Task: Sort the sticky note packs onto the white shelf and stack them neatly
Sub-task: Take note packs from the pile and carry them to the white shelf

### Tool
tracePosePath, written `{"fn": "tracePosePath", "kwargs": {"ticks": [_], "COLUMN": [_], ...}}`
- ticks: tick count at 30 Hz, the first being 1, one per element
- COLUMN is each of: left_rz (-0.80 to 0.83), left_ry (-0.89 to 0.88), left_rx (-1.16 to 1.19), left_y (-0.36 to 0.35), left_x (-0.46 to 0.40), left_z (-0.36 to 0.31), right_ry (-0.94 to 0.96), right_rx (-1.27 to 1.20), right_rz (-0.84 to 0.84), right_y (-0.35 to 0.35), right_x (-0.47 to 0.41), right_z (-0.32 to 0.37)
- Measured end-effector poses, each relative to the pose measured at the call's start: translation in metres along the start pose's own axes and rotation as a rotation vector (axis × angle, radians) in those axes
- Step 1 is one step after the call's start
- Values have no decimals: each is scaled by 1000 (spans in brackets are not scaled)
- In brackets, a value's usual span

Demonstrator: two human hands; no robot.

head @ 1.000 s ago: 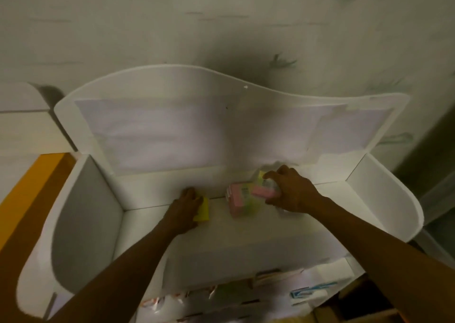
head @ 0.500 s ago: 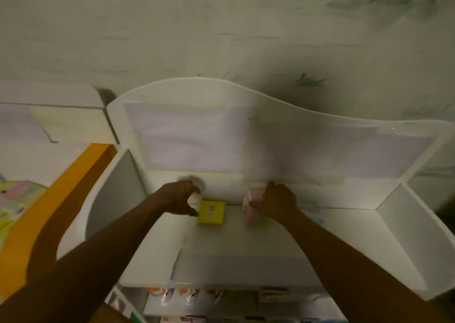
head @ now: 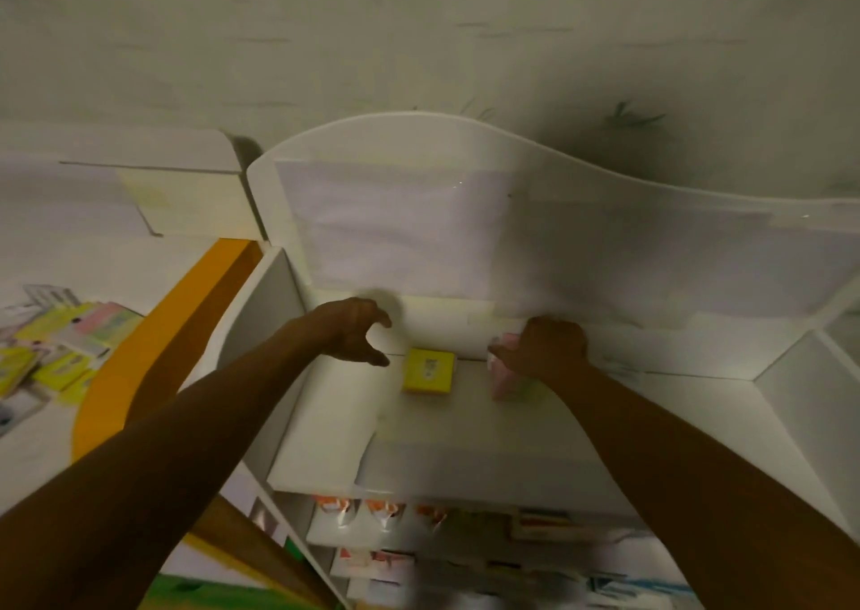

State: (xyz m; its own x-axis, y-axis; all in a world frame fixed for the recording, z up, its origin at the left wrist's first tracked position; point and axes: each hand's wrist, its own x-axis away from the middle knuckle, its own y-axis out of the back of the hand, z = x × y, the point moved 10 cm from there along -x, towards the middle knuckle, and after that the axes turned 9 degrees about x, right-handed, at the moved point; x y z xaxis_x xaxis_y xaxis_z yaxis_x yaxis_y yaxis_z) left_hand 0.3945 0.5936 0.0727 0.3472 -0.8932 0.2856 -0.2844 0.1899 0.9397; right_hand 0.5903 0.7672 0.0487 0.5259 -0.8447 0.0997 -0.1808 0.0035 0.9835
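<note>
Item 1, white shelf (head: 465, 428): top tier with a curved back panel and side walls; lower tiers below hold blurred packaged goods that cannot be identified

Item 2, yellow pack (head: 428, 370): lies flat on the top tier near the back edge, left of centre, label side up. A second ago it was under the left hand; half a second ago it already lay released, and it sits in the same spot now

Item 3, pink pack stack (head: 503, 379): stands near the back edge, just right of the yellow pack and apart from it, partly covered by the right hand; how many packs it holds cannot be told

Item 4, left hand (head: 354, 332): empty, fingers and thumb loosely spread in a wide C, off the yellow pack, farther from it than half a second ago

Item 5, right hand (head: 547, 348): fingers curled over the top of the pink pack stack, gripping it, as in both earlier views

Item 6, loose packs (head: 60, 349): yellow, pink and green, scattered on a surface left of the shelf, beyond an orange band (head: 153, 344)
</note>
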Motion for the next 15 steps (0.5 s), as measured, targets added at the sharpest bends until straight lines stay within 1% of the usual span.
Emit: {"fn": "tracePosePath", "kwargs": {"ticks": [1,3,5,7,9,10,13,15], "left_rz": [-11,-34,-46,-68,-114,-140,-216,-263], "left_ry": [-9,-27,-30,-9,11,13,2,-1], "left_rx": [6,19,3,-61,-110,-113,-102,-93], "left_y": [2,6,10,20,37,45,67,76], "left_x": [0,-1,-3,-3,-3,-2,3,11], "left_z": [-3,-11,-19,-26,-33,-37,-47,-49], "right_ry": [47,203,366,479,520,533,547,549], "right_rx": [37,45,-29,-168,-293,-312,-243,-211], "right_rz": [-8,40,146,217,219,199,98,67], "right_y": [7,19,30,47,67,77,103,112], "right_x": [-2,-4,1,11,17,19,18,19], "right_z": [1,7,12,13,8,4,-6,-8]}}
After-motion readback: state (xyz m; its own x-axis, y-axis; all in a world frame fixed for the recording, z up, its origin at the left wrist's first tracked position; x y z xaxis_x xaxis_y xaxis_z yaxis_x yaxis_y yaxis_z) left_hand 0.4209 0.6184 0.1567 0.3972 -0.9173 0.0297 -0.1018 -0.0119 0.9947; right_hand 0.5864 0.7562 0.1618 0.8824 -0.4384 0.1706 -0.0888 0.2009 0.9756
